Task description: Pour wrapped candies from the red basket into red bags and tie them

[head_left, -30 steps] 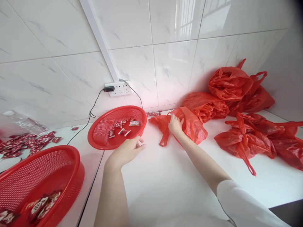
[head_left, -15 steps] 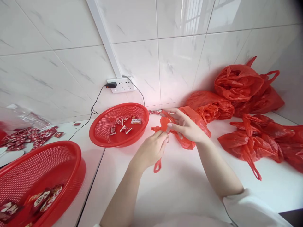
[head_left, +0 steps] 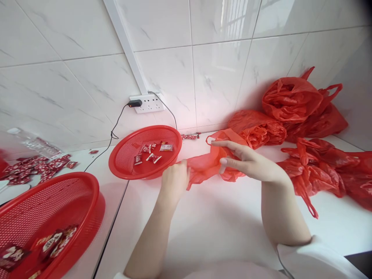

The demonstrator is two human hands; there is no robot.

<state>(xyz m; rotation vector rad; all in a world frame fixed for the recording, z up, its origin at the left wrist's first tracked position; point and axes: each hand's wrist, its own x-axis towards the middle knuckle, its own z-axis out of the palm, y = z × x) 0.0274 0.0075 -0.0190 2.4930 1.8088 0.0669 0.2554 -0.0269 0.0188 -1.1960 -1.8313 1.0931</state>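
A thin red plastic bag (head_left: pixel 202 166) is stretched between my two hands above the white table. My left hand (head_left: pixel 175 180) is closed around one end of it, beside the nearer round basket. My right hand (head_left: pixel 250 159) has its fingers stretched out and its thumb apart, touching the bag's other end. A handle loop shows near those fingertips. Behind the right hand lies another red plastic bag (head_left: pixel 231 135), which overlaps the held one in view, so the border between them is hard to see. The red basket (head_left: pixel 116 164) by my left hand holds several small wrapped snacks (head_left: pixel 154 158).
A larger red basket (head_left: pixel 94 186) with snack packets stands at left front. Behind it are a pile of red packets (head_left: pixel 24 170) and a clear bottle (head_left: pixel 35 142). Filled red bags (head_left: pixel 308 170) crowd the right. A power strip (head_left: pixel 149 104) with cables is on the tiled wall.
My hands have moved apart, left hand leftward and right hand rightward. The crumpled red bag between them is now drawn out lengthwise.
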